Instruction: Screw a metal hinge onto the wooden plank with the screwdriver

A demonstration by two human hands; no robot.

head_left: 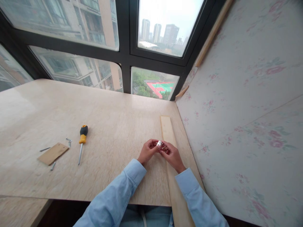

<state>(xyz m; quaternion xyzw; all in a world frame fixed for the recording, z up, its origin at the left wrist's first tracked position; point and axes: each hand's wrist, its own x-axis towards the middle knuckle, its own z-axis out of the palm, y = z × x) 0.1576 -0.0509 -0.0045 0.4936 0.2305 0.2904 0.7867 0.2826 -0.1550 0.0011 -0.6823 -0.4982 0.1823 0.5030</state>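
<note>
Between my two hands is a small shiny metal piece (159,143), too small to name more exactly. My left hand (149,150) pinches it from the left side. My right hand (170,154) closes its fingers on the piece's right side. Both hands are just above a long pale wooden board (167,127), which runs along the right part of the stone counter and past its front edge. Fingers cover part of the metal piece.
On the counter (113,126) to the left lie a yellow and black screwdriver (82,138), a small wooden plate (54,153) and several screws (53,166) around it. Dark-framed windows (126,56) stand behind. A flowered wall (236,126) bounds the right side.
</note>
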